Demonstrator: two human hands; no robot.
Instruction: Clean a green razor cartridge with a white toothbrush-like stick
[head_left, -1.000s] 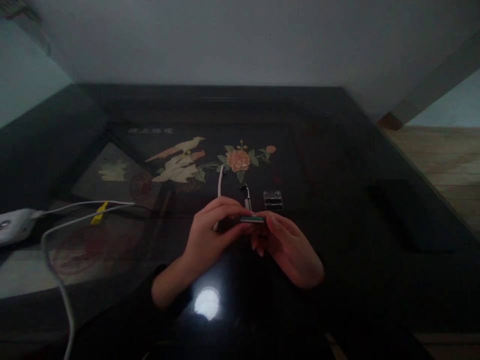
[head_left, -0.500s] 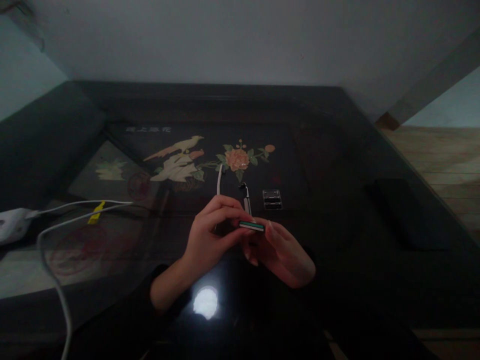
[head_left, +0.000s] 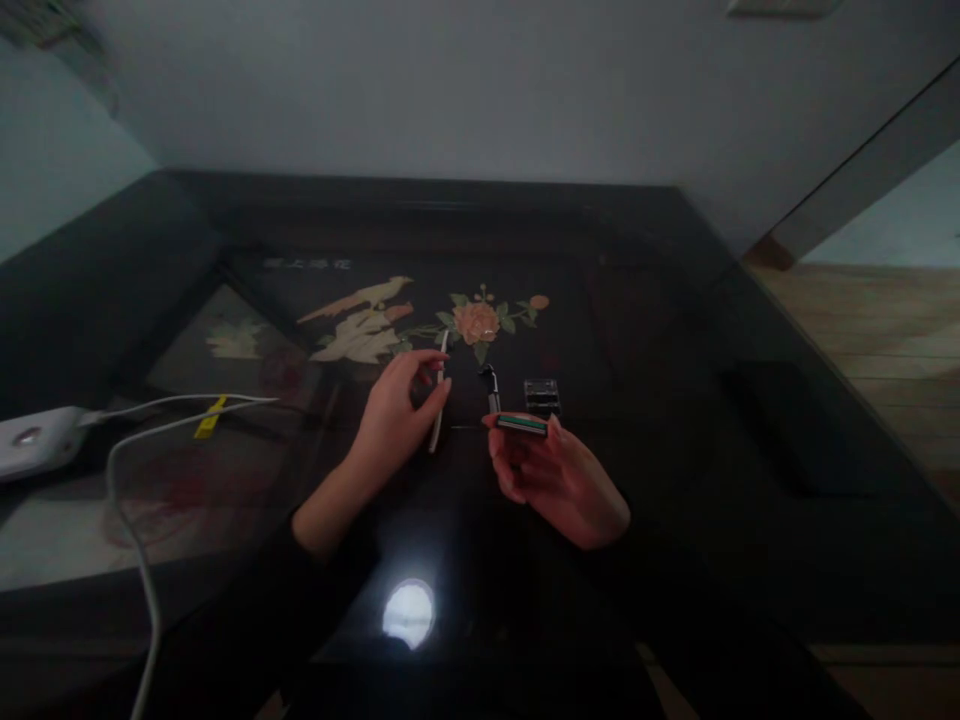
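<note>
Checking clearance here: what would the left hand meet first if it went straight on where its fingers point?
Probably the thin white strip: the left hand's fingertips overlap it in view, though whether they touch it is unclear.

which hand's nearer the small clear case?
Right. The right hand, holding the green-edged piece, is just on the near side of the small clear case; the left hand is farther off to its left, at the white stick.
</note>
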